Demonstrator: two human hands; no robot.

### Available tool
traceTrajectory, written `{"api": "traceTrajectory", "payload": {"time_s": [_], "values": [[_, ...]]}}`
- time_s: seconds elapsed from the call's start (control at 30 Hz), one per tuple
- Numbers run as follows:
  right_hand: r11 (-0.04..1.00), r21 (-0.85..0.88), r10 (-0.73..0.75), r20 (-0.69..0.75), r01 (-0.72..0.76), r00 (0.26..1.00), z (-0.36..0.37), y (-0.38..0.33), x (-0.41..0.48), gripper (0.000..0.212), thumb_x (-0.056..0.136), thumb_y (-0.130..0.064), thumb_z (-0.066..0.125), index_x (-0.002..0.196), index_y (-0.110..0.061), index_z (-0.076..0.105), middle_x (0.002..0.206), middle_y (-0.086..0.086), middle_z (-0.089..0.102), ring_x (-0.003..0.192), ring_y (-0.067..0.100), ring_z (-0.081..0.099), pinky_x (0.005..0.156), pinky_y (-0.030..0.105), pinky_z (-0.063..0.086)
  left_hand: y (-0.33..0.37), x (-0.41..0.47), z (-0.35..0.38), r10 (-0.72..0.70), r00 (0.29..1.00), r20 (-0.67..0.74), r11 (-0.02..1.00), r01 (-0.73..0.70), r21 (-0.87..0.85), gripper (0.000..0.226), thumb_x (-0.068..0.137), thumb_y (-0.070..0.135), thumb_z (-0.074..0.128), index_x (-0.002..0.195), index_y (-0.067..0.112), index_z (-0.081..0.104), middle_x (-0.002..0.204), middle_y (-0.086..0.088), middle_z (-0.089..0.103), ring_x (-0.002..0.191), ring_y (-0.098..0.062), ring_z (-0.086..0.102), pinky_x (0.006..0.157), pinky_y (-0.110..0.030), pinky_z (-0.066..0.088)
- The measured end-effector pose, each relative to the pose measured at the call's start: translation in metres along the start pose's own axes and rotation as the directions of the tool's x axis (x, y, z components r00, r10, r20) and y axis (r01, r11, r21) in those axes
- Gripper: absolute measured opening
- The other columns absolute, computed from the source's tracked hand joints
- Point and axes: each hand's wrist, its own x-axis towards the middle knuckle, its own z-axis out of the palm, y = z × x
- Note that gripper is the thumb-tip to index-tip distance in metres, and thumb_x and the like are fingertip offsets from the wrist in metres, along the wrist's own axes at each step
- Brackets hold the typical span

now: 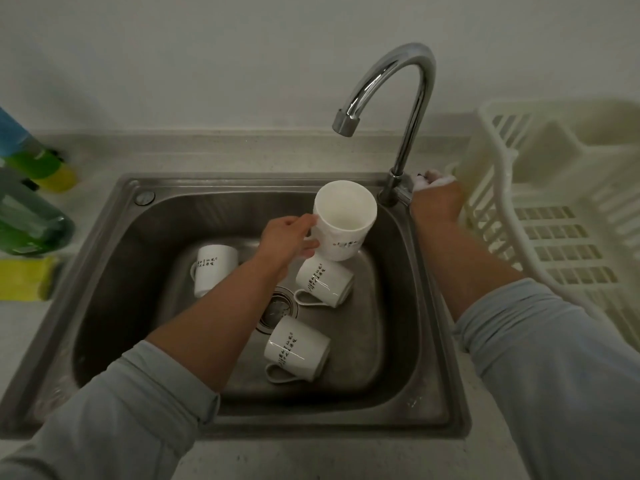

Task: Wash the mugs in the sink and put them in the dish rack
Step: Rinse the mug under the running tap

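My left hand (289,237) grips the handle of a white mug (343,221) with dark lettering and holds it upright above the steel sink (104,244), below and left of the tap spout (344,123). No water runs from the spout. Three more white mugs lie on their sides on the sink floor: one at the left (214,268), one in the middle (323,278), one nearer me (296,348). My right hand (434,199), with foam on its fingers, is closed around the tap lever (403,195) at the tap's base. The white dish rack (554,216) stands to the right.
The drain strainer (278,308) sits in the sink floor between the mugs. Green, yellow and blue bottles (31,188) and a yellow sponge (24,278) are on the counter to the left. A wall rises behind the sink.
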Motion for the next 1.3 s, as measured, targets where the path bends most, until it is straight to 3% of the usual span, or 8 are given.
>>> {"api": "traceTrajectory", "payload": {"time_s": [0.07,0.2,0.4,0.8,1.0,1.13,1.3], "values": [[1.000,0.024,0.016,-0.022,-0.015,1.000,0.000,-0.001,0.002,0.029,0.093,-0.021,0.052,0.117,-0.009,0.063,0.115,0.010,0.066,0.107,0.023,0.061,0.086,0.024,0.043,0.000,0.003,0.000,0.000,1.000,0.002,1.000,0.000,0.002,0.031,0.089,0.027,0.059,0.110,0.004,0.063,0.110,-0.013,0.063,0.090,-0.027,0.068,0.072,-0.031,0.056],[0.999,0.039,0.001,-0.060,0.001,0.998,-0.001,-0.002,0.003,0.025,0.091,-0.019,0.053,0.110,-0.010,0.067,0.110,0.010,0.068,0.103,0.023,0.063,0.088,0.026,0.047,0.001,0.005,-0.001,-0.002,1.000,0.004,1.000,0.002,-0.017,0.016,0.090,0.026,0.059,0.094,0.011,0.063,0.107,-0.013,0.063,0.089,-0.027,0.068,0.069,-0.029,0.054],[1.000,-0.006,-0.010,-0.066,0.010,0.998,-0.004,-0.002,0.005,0.023,0.090,-0.020,0.054,0.104,-0.012,0.070,0.100,0.007,0.070,0.092,0.019,0.066,0.071,0.019,0.043,0.002,0.007,-0.006,0.001,1.000,0.015,0.999,-0.001,-0.032,0.010,0.091,0.025,0.058,0.086,0.016,0.060,0.102,-0.009,0.063,0.091,-0.027,0.067,0.071,-0.029,0.055],[0.986,-0.143,-0.090,-0.027,0.086,0.996,-0.002,-0.001,-0.011,0.020,0.086,-0.024,0.057,0.096,-0.013,0.072,0.094,0.010,0.071,0.089,0.023,0.065,0.071,0.023,0.043,0.000,0.008,-0.011,0.012,1.000,0.026,0.999,-0.011,-0.043,0.011,0.090,0.023,0.059,0.082,0.016,0.060,0.095,-0.005,0.062,0.090,-0.028,0.067,0.076,-0.033,0.056],[0.980,-0.174,-0.101,-0.008,0.098,0.995,-0.002,0.000,-0.012,0.021,0.085,-0.026,0.059,0.094,-0.014,0.073,0.091,0.010,0.071,0.085,0.025,0.066,0.074,0.030,0.050,0.000,0.007,-0.012,0.008,1.000,0.020,1.000,-0.008,-0.025,0.017,0.089,0.025,0.060,0.096,0.009,0.061,0.107,-0.012,0.063,0.088,-0.027,0.068,0.069,-0.029,0.055],[0.982,-0.160,-0.102,-0.019,0.098,0.995,0.000,0.001,-0.015,0.019,0.083,-0.026,0.060,0.093,-0.014,0.073,0.089,0.010,0.071,0.084,0.025,0.065,0.068,0.023,0.043,0.001,0.005,-0.013,0.005,1.000,0.016,1.000,-0.005,-0.012,0.012,0.089,0.025,0.060,0.087,0.013,0.062,0.107,-0.012,0.063,0.091,-0.029,0.068,0.072,-0.031,0.056],[0.982,-0.165,-0.101,-0.020,0.096,0.995,0.000,0.000,-0.016,0.019,0.085,-0.025,0.060,0.096,-0.014,0.072,0.092,0.008,0.071,0.082,0.021,0.064,0.070,0.025,0.045,0.001,0.004,-0.014,0.009,1.000,0.021,1.000,-0.009,0.017,0.026,0.089,0.026,0.060,0.103,0.005,0.063,0.108,-0.012,0.063,0.090,-0.027,0.068,0.069,-0.029,0.056]]}}
